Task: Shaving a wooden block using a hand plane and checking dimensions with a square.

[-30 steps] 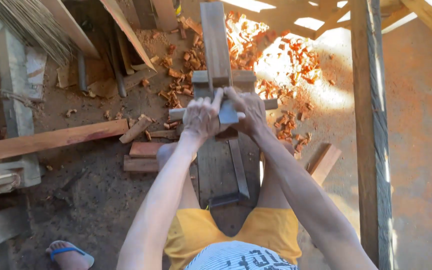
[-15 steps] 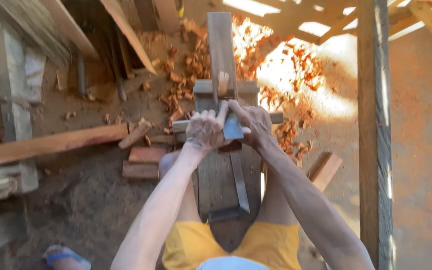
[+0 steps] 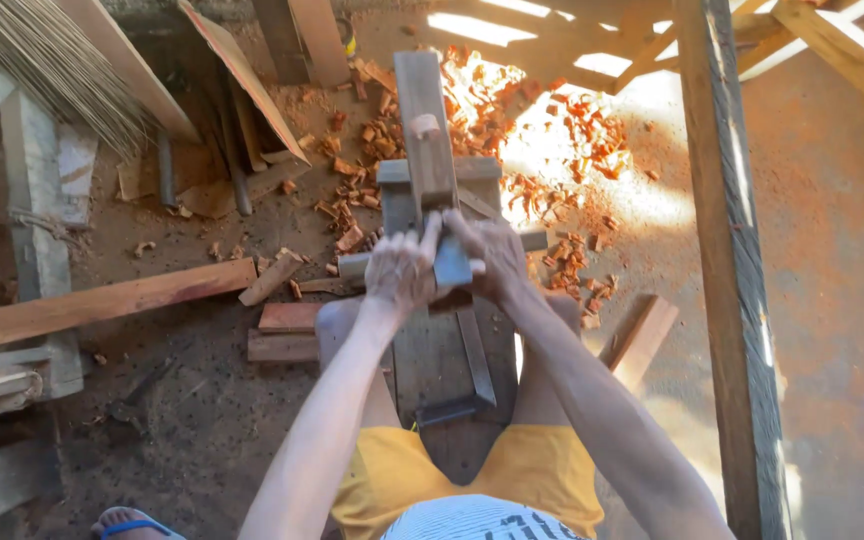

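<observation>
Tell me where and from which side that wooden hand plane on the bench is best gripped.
Grip the wooden hand plane at its rear end, on the crossbar handle sticking out either side, coming from behind and above. The left hand and right hand sit there now, side by side. Its long narrow body points away along the bench.

The plane (image 3: 430,150) under my hands was worn, dull wood, and its blade (image 3: 450,262) looked like grey metal (not shiny). The bench (image 3: 442,360) was rough, old wood. The chips (image 3: 552,170) were curly orange wood. My shorts (image 3: 472,475) were soft yellow cloth.
</observation>
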